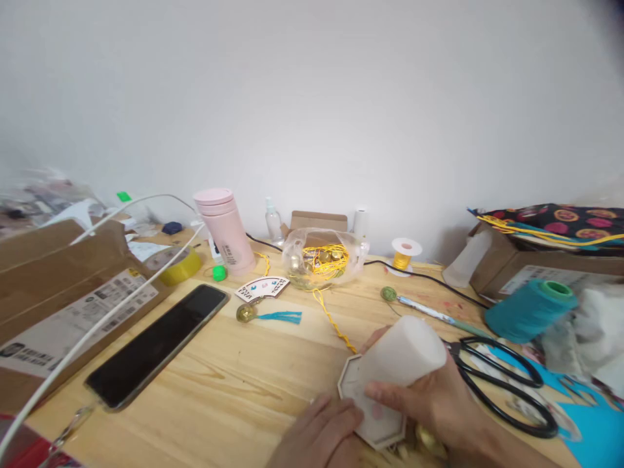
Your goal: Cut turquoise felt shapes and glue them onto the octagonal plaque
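Note:
My right hand [439, 403] is wrapped round a white cylinder [404, 351], tilted with its broad round end toward the upper right. The cylinder's lower end is over a pale octagonal plaque [373, 422] with a dark line along its rim; whether they touch I cannot tell. My left hand [322, 432] has its fingers closed together on the plaque's lower left edge, its thumb hidden. A twisted yellow cord [334, 322] runs to the plaque's top. Under my right hand shows a brass bell [429, 442], partly covered.
Black-handled scissors [507, 383] and a teal thread cone [529, 312] lie at right. A phone [160, 344] and cardboard box [73, 305] are at left. Behind stand a pink tumbler [227, 234] and a plastic bag [322, 257] of bells. A fan-shaped charm [263, 288] lies mid-table.

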### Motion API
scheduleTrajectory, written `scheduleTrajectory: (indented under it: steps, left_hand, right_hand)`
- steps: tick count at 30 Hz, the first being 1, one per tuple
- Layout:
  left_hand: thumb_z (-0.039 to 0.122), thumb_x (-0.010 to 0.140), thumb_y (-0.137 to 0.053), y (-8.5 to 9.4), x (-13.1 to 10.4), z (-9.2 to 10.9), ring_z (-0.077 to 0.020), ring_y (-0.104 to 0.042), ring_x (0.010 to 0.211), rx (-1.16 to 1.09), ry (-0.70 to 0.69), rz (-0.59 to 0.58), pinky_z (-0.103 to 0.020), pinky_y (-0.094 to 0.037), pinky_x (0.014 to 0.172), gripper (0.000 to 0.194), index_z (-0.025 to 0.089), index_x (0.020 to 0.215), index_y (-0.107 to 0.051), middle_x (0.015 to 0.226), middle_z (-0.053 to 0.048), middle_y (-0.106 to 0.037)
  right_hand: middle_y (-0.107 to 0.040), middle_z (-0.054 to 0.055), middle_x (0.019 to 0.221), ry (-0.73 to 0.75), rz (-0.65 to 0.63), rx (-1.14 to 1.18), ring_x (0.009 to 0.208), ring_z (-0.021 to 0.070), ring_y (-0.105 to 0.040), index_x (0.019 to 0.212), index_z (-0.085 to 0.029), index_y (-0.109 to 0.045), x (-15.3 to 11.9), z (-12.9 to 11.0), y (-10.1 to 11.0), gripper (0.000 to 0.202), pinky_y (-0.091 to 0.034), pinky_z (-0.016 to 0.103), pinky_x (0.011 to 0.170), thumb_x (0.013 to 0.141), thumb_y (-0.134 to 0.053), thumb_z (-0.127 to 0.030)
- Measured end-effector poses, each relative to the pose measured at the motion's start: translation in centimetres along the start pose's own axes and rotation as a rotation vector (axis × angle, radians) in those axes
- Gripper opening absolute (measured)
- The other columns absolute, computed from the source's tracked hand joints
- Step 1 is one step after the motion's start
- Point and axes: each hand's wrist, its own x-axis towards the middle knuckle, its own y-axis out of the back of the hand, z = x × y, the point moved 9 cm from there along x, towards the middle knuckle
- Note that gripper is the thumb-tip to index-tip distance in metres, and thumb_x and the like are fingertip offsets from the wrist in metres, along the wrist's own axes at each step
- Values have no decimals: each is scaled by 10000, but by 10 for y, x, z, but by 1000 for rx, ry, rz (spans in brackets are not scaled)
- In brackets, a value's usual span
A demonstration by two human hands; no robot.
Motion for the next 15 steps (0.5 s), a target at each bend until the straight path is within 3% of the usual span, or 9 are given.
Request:
scheduleTrajectory:
  steps: [8,12,15]
  left_hand:
    - [123,748,-605,-5,-4,-4,-132,-594,1017,55,-17,-32,-221,-395,939,450,209,1170,-475,1120,-6,-648]
    - [159,764,-604,0,-5,-2,-105,-599,1002,73,-29,30,-187,-372,939,406,201,1153,-494,1104,0,-656]
    - [180,833,-527,11,-4,1,-102,-596,1002,39,7,106,-221,-349,977,261,231,1089,-544,1073,-1,-664]
  right_hand:
    - [-621,18,683,8,-21,-31,604,194,-579,813,-182,-532,2,0,1,420,-510,270,528,493,-793,-259]
    - [-636,12,681,-30,-41,61,610,195,-588,808,-179,-558,4,0,-2,425,-510,263,527,468,-810,-228]
    - [-654,29,667,-78,-6,204,594,206,-601,788,-159,-587,9,2,4,347,-508,285,525,528,-792,-259]
